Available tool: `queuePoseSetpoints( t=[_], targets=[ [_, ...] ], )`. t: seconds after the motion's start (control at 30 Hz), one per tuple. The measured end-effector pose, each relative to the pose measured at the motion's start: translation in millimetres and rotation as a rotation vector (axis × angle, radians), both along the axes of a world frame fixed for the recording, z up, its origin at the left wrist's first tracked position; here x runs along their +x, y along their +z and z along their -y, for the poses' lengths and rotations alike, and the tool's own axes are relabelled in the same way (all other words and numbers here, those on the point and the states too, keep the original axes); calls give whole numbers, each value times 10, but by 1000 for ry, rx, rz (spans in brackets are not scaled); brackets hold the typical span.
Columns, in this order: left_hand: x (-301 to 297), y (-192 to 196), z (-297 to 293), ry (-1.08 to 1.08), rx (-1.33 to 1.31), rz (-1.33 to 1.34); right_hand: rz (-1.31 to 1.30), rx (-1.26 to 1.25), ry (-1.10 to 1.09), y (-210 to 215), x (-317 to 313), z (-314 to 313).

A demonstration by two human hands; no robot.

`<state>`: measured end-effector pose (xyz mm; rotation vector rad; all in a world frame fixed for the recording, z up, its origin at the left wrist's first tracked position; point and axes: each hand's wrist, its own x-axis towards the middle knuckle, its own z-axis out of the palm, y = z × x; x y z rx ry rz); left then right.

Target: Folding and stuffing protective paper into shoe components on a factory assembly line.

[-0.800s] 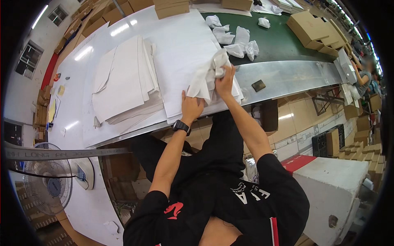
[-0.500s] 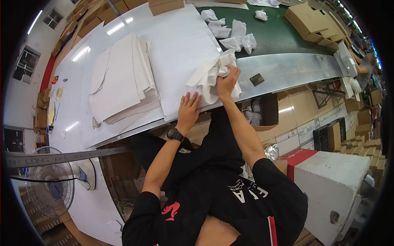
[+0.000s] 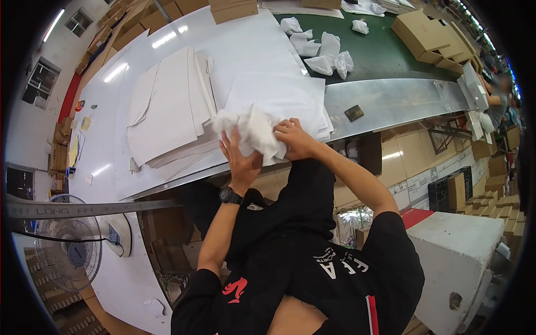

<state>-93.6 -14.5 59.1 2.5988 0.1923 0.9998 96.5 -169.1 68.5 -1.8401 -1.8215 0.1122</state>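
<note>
White crumpled paper (image 3: 249, 131) sits bunched up at the near edge of the white table (image 3: 245, 50), right in front of the person. Both hands are on it. The left hand (image 3: 239, 159) is pressed up against the near side of the paper ball with its fingers spread out and curled over it. The right hand (image 3: 296, 138) holds the right side of the ball, with fingers bent tight around the paper. A black watch (image 3: 230, 195) is on the left wrist.

Under and behind the ball lies a stack of flat white sheets (image 3: 282, 97). To the left is a bigger pile of white sheets (image 3: 167, 106), a bit messy, with edges poking out.

Past the sheets runs a green belt (image 3: 385, 53). Four small paper balls (image 3: 321, 47) lie close together on it, and one more paper ball (image 3: 360, 26) lies farther back. A shiny metal strip (image 3: 402, 100) runs along the near side of the belt, and a small dark block (image 3: 354, 113) rests on it.

Brown boxes (image 3: 427, 33) stand at the far right of the belt, and another brown box (image 3: 233, 8) sits at the back of the table. A fan (image 3: 70, 254) stands low on the left. A white block (image 3: 466, 262) is low on the right.
</note>
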Motion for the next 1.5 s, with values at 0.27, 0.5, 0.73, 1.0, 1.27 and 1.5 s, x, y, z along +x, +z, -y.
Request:
queuePoseSetpoints(
  t=[0.27,0.5,0.73,1.0,1.27,1.5],
  targets=[
    [705,295,-556,-217,-61,-339,-435,-154,-312,469,383,-166],
    [1487,232,-988,-277,-92,-727,95,233,-419,537,-665,-255],
    [1500,501,-852,-139,3,-670,124,-89,-584,84,-308,-139],
    [733,343,-663,-250,493,-165,101,-127,-502,-1,42,-298],
    [778,127,-893,-342,157,-585,-45,-58,-437,-94,302,-63],
    [956,248,-1055,-190,-334,-730,-269,-207,-442,126,806,-241]
  ],
)
